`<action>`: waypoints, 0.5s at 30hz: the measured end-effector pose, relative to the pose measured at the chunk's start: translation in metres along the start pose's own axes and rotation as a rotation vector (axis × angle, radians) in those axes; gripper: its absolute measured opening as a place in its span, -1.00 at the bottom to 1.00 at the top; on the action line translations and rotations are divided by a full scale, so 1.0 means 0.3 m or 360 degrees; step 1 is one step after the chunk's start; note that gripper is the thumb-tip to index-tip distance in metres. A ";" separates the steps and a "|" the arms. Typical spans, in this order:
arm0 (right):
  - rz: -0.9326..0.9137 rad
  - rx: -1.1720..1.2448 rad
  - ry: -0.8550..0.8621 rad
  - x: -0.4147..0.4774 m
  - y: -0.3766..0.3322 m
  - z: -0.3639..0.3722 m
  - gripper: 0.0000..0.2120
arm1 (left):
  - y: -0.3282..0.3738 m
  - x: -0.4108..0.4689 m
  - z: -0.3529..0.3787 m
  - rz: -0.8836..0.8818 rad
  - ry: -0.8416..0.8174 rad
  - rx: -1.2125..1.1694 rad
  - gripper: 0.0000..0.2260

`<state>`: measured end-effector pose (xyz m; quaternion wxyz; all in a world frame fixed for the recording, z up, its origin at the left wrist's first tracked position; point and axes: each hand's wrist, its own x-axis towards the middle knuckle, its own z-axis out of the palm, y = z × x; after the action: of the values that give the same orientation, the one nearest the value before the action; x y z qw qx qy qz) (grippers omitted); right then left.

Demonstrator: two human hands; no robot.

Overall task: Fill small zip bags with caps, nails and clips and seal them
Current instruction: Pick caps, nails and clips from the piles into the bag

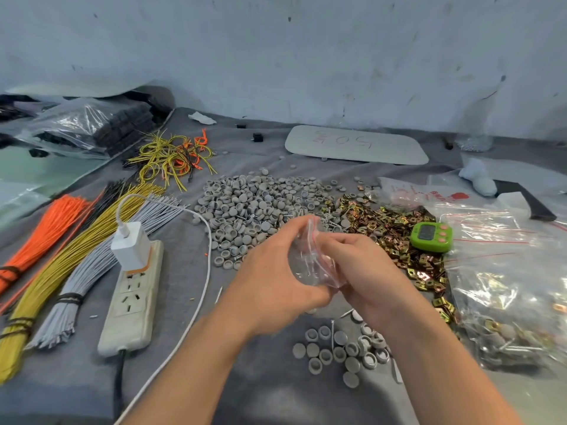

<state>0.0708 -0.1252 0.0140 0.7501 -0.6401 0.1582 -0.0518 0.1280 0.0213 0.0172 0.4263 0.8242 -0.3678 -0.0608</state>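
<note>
Together, left hand point(276, 289), right hand point(365, 271) fingers pinch zip bag point(310, 260), contents unclear; large bag point(497, 259) holds hardware point(509, 340).

Single wide-angle head view, looking forward-down, close over table point(184, 265), wall point(306, 56) behind.

- Left of the left hand point(276, 286): a white cable point(210, 259), then a power strip point(132, 302).
- Past both hands: a big heap of gray caps point(254, 207).
- Right of the right hand point(365, 277): gold clips point(399, 228), a green timer point(432, 236), full bags point(506, 302).
- Nearer, between the arms: bare surface point(270, 394), with loose caps point(337, 351) by the right wrist.
</note>
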 end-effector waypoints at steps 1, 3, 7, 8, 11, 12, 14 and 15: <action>0.0012 0.0034 -0.0013 0.001 0.000 0.002 -0.70 | 0.001 -0.001 0.003 -0.0003 0.0025 -0.0026 -0.27; 0.0013 0.0179 0.0129 0.007 -0.001 -0.008 -0.59 | -0.006 0.001 -0.004 -0.0024 0.0126 -0.0125 -0.40; -0.0160 -0.0984 0.0674 0.026 0.031 -0.061 -0.81 | -0.041 0.019 -0.044 -0.0169 0.0338 -0.0369 -0.51; -0.0175 -0.1375 0.0691 0.028 0.046 -0.054 -0.85 | -0.052 0.020 -0.050 -0.0192 0.0358 -0.0408 -0.51; -0.0006 -0.1797 0.0608 0.047 0.095 0.003 -0.80 | -0.069 0.009 -0.054 -0.0202 0.0428 -0.0357 -0.52; 0.0049 -0.1900 0.0613 0.056 0.106 0.026 -0.78 | -0.073 0.008 -0.055 -0.0196 0.0477 -0.0279 -0.54; 0.0109 -0.2048 0.0658 0.078 0.119 0.059 -0.82 | -0.080 0.010 -0.057 -0.0207 0.0578 -0.0102 -0.58; 0.0122 -0.2071 0.0679 0.084 0.121 0.072 -0.86 | -0.084 0.011 -0.058 -0.0225 0.0602 -0.0010 -0.59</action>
<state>0.0967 -0.1055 -0.0228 0.1666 -0.9303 0.3239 -0.0446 0.1515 0.0398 0.0101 0.4849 0.8434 -0.2222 0.0643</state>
